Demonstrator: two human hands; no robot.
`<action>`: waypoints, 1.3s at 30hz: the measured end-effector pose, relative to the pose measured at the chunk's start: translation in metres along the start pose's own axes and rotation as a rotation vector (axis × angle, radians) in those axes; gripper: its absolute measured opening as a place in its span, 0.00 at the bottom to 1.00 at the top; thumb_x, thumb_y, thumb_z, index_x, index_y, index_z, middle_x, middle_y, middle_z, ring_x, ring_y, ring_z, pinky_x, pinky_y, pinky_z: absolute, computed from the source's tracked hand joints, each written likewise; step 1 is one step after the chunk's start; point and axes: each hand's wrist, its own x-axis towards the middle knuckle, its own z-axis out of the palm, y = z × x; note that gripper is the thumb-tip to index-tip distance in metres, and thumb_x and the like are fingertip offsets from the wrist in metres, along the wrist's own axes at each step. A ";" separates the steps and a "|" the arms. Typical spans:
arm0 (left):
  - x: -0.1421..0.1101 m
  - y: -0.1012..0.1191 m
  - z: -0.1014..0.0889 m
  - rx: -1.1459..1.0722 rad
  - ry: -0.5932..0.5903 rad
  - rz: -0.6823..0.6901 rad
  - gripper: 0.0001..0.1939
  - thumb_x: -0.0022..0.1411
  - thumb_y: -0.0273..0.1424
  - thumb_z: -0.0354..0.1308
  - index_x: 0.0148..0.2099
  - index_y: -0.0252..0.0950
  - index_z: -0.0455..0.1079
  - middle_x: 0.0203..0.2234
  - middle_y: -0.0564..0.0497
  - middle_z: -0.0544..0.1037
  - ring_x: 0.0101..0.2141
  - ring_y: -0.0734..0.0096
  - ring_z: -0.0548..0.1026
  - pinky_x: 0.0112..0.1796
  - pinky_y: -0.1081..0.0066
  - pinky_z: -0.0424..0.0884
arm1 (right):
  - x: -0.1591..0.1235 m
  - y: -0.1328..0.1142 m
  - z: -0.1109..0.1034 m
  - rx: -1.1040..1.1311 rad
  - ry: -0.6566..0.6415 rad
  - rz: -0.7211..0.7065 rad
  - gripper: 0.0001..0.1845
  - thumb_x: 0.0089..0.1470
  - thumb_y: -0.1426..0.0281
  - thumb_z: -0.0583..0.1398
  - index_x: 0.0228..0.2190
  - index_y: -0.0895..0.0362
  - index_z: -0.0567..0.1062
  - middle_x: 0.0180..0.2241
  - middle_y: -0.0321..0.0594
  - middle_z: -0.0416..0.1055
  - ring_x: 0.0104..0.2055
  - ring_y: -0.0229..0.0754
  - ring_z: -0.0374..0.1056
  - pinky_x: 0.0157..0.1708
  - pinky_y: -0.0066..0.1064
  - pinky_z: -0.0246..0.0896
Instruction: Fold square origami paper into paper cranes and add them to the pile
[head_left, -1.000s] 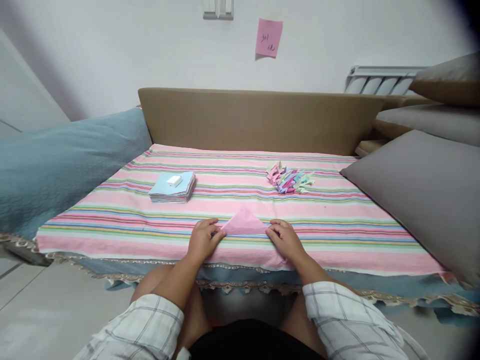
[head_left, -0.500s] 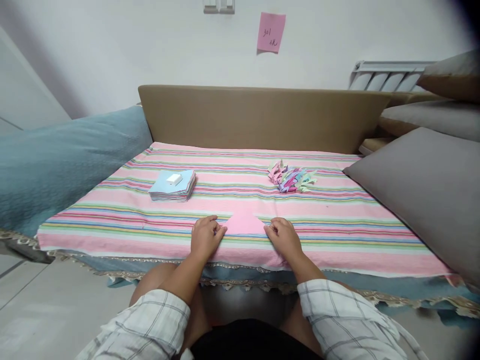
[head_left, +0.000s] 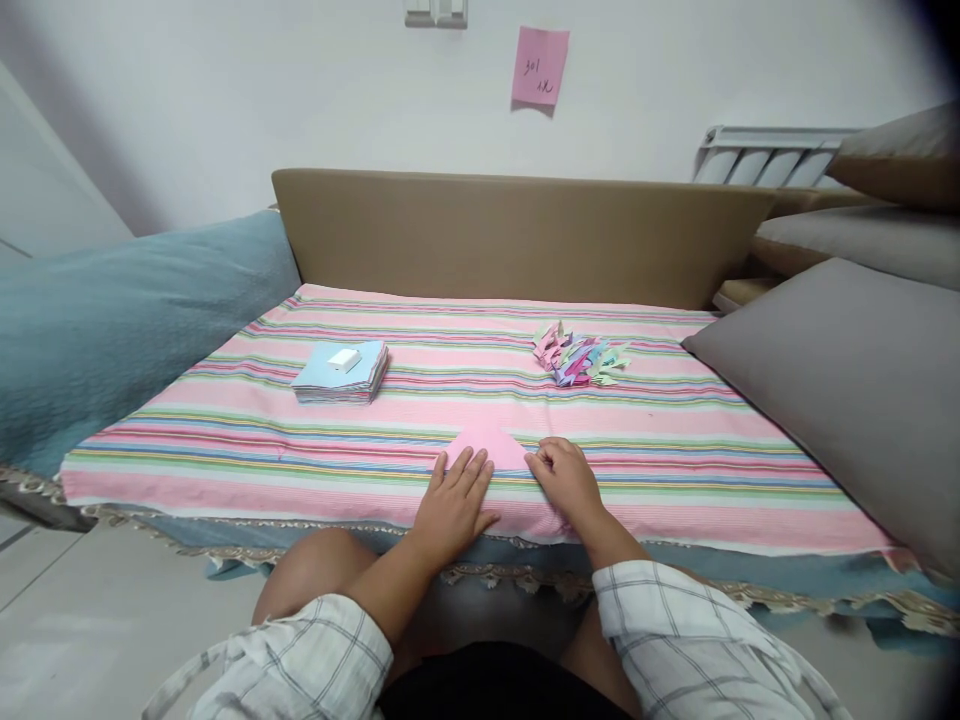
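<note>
A pink sheet of paper (head_left: 491,440), roughly triangular with its long edge toward me, lies flat on the striped cloth (head_left: 420,412). My left hand (head_left: 456,502) is open and palm down, its fingertips resting on the paper's left part and near edge. At the paper's right corner, my right hand (head_left: 564,474) is closed in a pinch, thumb and forefinger on that corner. The left corner of the paper is partly covered by my left fingers.
A stack of coloured paper (head_left: 341,380) stands at the left with a small white block (head_left: 344,360) on top. Farther back on the right lies a heap of folded coloured paper pieces (head_left: 579,357). Grey cushions (head_left: 847,370) border the right side, a blue armrest (head_left: 150,310) the left.
My left hand has let go of the paper's left corner and moved right, its fingers now spread flat on the near edge. The right hand stays at the right corner.
</note>
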 end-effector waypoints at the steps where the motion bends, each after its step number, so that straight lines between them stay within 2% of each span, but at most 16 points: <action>1: 0.000 0.000 0.002 0.009 -0.008 0.000 0.32 0.60 0.46 0.49 0.62 0.37 0.54 0.59 0.43 0.59 0.60 0.54 0.53 0.58 0.49 0.42 | 0.000 -0.001 0.000 -0.001 0.001 0.003 0.12 0.52 0.65 0.55 0.20 0.55 0.66 0.35 0.41 0.70 0.41 0.44 0.62 0.44 0.35 0.54; 10: 0.000 -0.002 0.005 0.047 0.001 -0.011 0.32 0.59 0.48 0.48 0.62 0.39 0.54 0.60 0.45 0.58 0.60 0.55 0.53 0.58 0.52 0.46 | -0.001 -0.001 0.001 0.013 0.056 0.006 0.11 0.52 0.65 0.54 0.21 0.55 0.67 0.31 0.40 0.70 0.37 0.44 0.63 0.40 0.34 0.56; 12: 0.000 -0.001 0.004 0.042 0.001 -0.018 0.32 0.59 0.47 0.49 0.62 0.39 0.54 0.60 0.45 0.59 0.60 0.54 0.54 0.58 0.51 0.46 | -0.003 -0.003 0.000 0.003 0.127 0.001 0.08 0.52 0.66 0.54 0.27 0.55 0.71 0.35 0.43 0.70 0.41 0.46 0.63 0.43 0.37 0.57; 15: 0.001 0.000 0.004 0.031 -0.002 -0.022 0.31 0.59 0.46 0.50 0.61 0.39 0.55 0.59 0.44 0.60 0.59 0.54 0.55 0.57 0.52 0.47 | -0.010 -0.012 0.001 -0.044 0.228 -0.077 0.12 0.53 0.67 0.54 0.37 0.57 0.73 0.45 0.48 0.68 0.49 0.49 0.61 0.50 0.42 0.53; 18: 0.001 0.001 0.004 0.022 0.000 -0.021 0.31 0.59 0.45 0.50 0.61 0.39 0.55 0.59 0.44 0.60 0.59 0.54 0.55 0.57 0.51 0.48 | -0.021 -0.027 0.008 -0.053 0.069 -0.316 0.16 0.56 0.70 0.51 0.44 0.57 0.71 0.48 0.45 0.69 0.52 0.46 0.60 0.55 0.43 0.47; 20: 0.001 0.001 0.004 0.018 0.009 -0.019 0.29 0.59 0.43 0.51 0.61 0.38 0.57 0.59 0.44 0.61 0.59 0.54 0.56 0.57 0.51 0.48 | -0.029 -0.036 0.015 -0.087 -0.036 -0.394 0.20 0.57 0.71 0.50 0.50 0.56 0.67 0.52 0.44 0.66 0.57 0.46 0.56 0.59 0.46 0.41; 22: 0.001 0.001 0.003 0.010 0.018 -0.021 0.27 0.59 0.40 0.51 0.60 0.37 0.58 0.58 0.44 0.61 0.59 0.54 0.56 0.58 0.52 0.48 | -0.035 -0.042 0.023 -0.119 -0.102 -0.426 0.24 0.55 0.72 0.50 0.54 0.57 0.64 0.56 0.45 0.62 0.59 0.47 0.53 0.59 0.48 0.40; 25: 0.001 0.001 0.003 -0.005 0.017 -0.026 0.26 0.59 0.38 0.50 0.59 0.37 0.59 0.58 0.45 0.61 0.59 0.55 0.56 0.58 0.52 0.47 | -0.040 -0.044 0.031 -0.155 -0.135 -0.409 0.26 0.54 0.74 0.49 0.56 0.60 0.62 0.58 0.46 0.57 0.61 0.47 0.50 0.59 0.46 0.42; 30: 0.002 0.000 0.001 -0.007 0.001 -0.018 0.25 0.59 0.39 0.50 0.58 0.37 0.61 0.59 0.45 0.60 0.59 0.55 0.56 0.58 0.53 0.48 | -0.042 -0.041 0.032 -0.172 -0.146 -0.392 0.26 0.54 0.74 0.50 0.56 0.62 0.61 0.59 0.48 0.56 0.62 0.48 0.49 0.59 0.45 0.44; 39: 0.003 0.001 0.000 -0.010 0.023 -0.011 0.29 0.58 0.43 0.51 0.60 0.38 0.58 0.58 0.43 0.62 0.58 0.53 0.58 0.57 0.52 0.50 | -0.049 -0.029 0.018 -0.165 -0.150 -0.324 0.26 0.55 0.69 0.52 0.56 0.56 0.61 0.58 0.44 0.59 0.61 0.50 0.49 0.59 0.50 0.40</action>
